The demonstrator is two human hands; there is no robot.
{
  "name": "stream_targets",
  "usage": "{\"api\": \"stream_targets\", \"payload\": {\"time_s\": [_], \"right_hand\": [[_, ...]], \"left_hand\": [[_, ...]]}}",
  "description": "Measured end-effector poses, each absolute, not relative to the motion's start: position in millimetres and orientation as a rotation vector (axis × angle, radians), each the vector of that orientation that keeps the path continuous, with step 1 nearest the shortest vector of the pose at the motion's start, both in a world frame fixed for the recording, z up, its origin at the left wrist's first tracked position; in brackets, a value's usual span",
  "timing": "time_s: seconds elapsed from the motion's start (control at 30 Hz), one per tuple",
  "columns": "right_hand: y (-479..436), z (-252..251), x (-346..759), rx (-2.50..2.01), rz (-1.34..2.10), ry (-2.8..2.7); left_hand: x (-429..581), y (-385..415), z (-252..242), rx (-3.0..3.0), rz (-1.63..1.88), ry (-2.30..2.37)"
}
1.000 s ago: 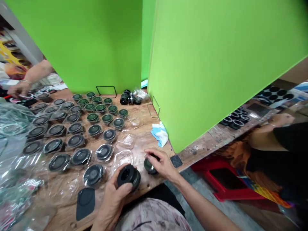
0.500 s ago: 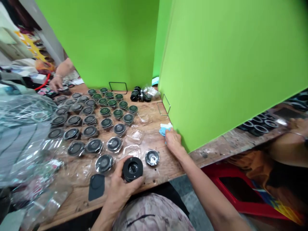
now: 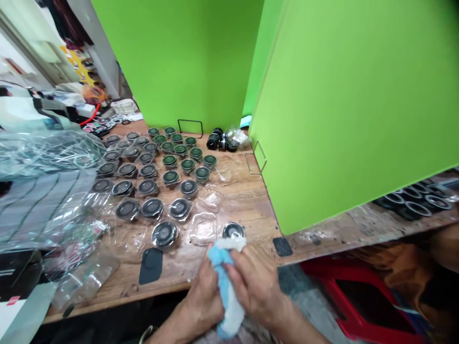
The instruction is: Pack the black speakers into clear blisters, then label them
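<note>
Low at the table's near edge, my two hands are pressed together around a blue and white cloth (image 3: 225, 286). My right hand (image 3: 258, 286) grips the cloth with curled fingers. My left hand (image 3: 201, 301) is closed under the cloth, and what it holds is hidden. Just beyond the cloth a small round metal-faced part (image 3: 233, 230) lies on the wooden table (image 3: 247, 200). Beside that part sits an empty clear plastic blister (image 3: 204, 228).
Rows of round black and green parts in clear packs (image 3: 154, 172) fill the table's middle. Green divider boards (image 3: 340, 105) stand behind and to the right. Clear plastic bags (image 3: 43, 191) pile up left. A black pad (image 3: 150, 265) lies near the edge, with a red stool (image 3: 358, 296) below right.
My right hand has taken the cloth from beside the green board and brought it to my left hand. The black round part in my left hand is now covered. The view shifted left.
</note>
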State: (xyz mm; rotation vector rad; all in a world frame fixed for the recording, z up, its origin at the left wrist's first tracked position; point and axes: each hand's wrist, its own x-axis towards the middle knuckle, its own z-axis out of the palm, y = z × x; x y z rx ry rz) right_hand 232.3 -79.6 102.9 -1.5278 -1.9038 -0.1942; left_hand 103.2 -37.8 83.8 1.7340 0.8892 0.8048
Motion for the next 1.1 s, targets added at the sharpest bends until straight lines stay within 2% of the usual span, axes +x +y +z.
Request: {"api": "stream_targets", "payload": {"time_s": [0.1,0.2,0.3,0.43,0.6,0.7,0.8,0.93,1.1], "right_hand": [[-68,85,270,-1.817,-0.498,-1.802],[-57,73,303,-2.194,-0.716,-1.748],[-53,58,309,-2.434,-0.564,-1.789],[-58,33,298,-2.484,-0.347,-1.811],[-65,23,303,-2.434,-0.238,-1.755],[-67,31,305,-2.326,-0.247,-1.709],[-64,38,295,-2.120,-0.167,-1.755],[-53,29,274,-1.917,0.146,-1.908],[-60,38,270,-1.841,0.359,-1.849]], "left_hand": [[92,-35,101,1.663,0.615,0.790],[79,-10,114,1.559,0.586,0.907],[72,24,114,1.743,0.619,1.156],[76,52,109,2.202,0.543,1.274],[98,59,104,2.881,0.098,1.198],[109,60,87,3.007,-0.053,1.155],[111,59,67,3.033,0.028,1.205],[106,49,61,2.985,0.281,1.256],[106,16,78,2.576,0.498,0.865]]}}
